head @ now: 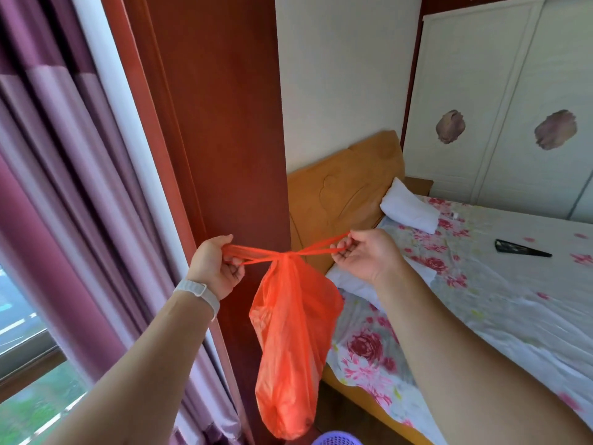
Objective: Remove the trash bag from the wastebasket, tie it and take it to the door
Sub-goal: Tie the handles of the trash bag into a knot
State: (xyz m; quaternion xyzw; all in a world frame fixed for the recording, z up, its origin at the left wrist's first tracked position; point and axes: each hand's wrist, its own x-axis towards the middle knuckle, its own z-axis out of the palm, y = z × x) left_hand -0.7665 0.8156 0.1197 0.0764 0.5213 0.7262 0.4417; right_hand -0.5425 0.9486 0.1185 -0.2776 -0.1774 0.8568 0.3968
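Note:
An orange plastic trash bag [293,342] hangs in the air in front of me, gathered at its neck where its two handles cross in a knot. My left hand [214,268] is closed on the left handle and pulls it leftward. My right hand [365,255] pinches the right handle and pulls it to the right. Both handles are stretched taut and level. A purple wastebasket [335,439] shows only its rim at the bottom edge, below the bag.
A dark red wooden panel [224,123] stands right behind the bag. Purple curtains [64,187] and a window fill the left. A bed with a floral sheet [481,300], a white pillow and a black object [519,248] lies to the right, before white wardrobe doors.

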